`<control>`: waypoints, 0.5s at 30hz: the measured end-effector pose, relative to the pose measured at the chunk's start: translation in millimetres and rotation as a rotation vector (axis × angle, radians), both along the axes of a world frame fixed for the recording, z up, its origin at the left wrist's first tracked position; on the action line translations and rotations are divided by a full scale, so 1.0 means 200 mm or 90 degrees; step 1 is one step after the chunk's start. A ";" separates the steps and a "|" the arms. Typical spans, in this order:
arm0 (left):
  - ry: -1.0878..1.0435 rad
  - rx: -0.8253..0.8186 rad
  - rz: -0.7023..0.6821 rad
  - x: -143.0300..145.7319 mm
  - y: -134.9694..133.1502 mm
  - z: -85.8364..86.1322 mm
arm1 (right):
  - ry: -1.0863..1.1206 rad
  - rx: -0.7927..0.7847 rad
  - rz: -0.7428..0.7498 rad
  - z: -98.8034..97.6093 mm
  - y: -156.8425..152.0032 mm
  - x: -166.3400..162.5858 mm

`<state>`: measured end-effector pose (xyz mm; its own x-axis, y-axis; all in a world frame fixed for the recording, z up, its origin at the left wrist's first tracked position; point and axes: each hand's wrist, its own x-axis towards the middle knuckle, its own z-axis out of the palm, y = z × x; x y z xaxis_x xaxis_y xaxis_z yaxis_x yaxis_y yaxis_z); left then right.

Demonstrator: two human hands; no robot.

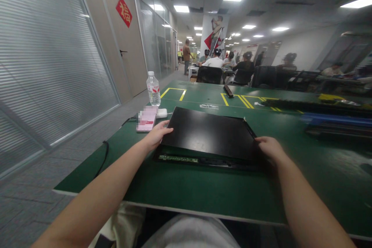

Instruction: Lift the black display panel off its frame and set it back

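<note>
A flat black panel (209, 131) lies on the green table (203, 193) right in front of me, its near edge raised off a black base beneath, where a green circuit strip (178, 158) shows. My left hand (158, 133) grips the panel's left edge, fingers curled over it. On the panel's right near corner, my right hand (270, 148) holds the edge, its fingers closed around it.
A pink phone (147, 119) and a white charger (162, 113) lie left of the panel, with a water bottle (153, 89) behind. Black and blue long parts (334, 120) lie at the right. Several people sit at tables farther back. Glass wall on the left.
</note>
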<state>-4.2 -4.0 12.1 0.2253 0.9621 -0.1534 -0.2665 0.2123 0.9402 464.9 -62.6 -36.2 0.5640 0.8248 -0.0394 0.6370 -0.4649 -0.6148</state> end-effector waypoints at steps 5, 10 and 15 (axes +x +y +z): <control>0.007 0.001 0.005 0.01 0.00 0.00 | -0.009 0.000 -0.003 0.00 0.00 -0.01; 0.033 0.000 0.005 0.01 -0.01 0.00 | -0.020 -0.005 0.001 0.00 0.00 0.00; 0.062 -0.005 0.006 0.01 -0.01 0.01 | -0.029 -0.009 -0.004 0.00 0.00 0.00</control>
<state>-3.0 -5.9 14.5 0.2001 0.9629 -0.1810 -0.1760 0.2170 0.9602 465.3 -61.7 -37.2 0.5708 0.8207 -0.0245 0.6613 -0.4772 -0.5788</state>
